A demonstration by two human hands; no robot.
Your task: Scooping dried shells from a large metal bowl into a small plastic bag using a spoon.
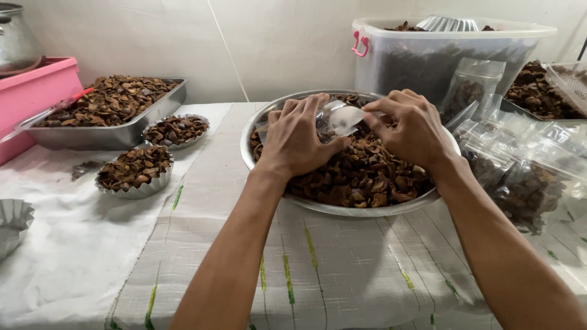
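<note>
Both hands meet over the far half of a wide round metal bowl [342, 206], and between them they hold a small clear plastic pouch [340, 118]. The left hand [298, 137] has its thumb pressed up against the lower edge of the pouch with its fingers curled over the near-left side, so it is closed on the plastic. The right hand [411, 127] pinches the right end of the pouch between thumb and fingertips, also clamped on it. The pouch lies roughly level, its long axis running left to right from one hand to the other, tilted slightly up toward the right hand; which end is the mouth cannot be told, as the fingers cover both ends. It hangs just above the heap of brown dried pieces [361, 174] that fills the bowl, not resting in it as far as can be seen. The bowl stands on a pale cloth with green stripes [330, 275]. To the right lie filled clear bags [520, 177], with a large translucent plastic tub [440, 55] behind. To the left stand two fluted foil cups [136, 174] of the same brown pieces, a rectangular metal tray [104, 131] heaped with them, and a pink container [30, 91].
</note>
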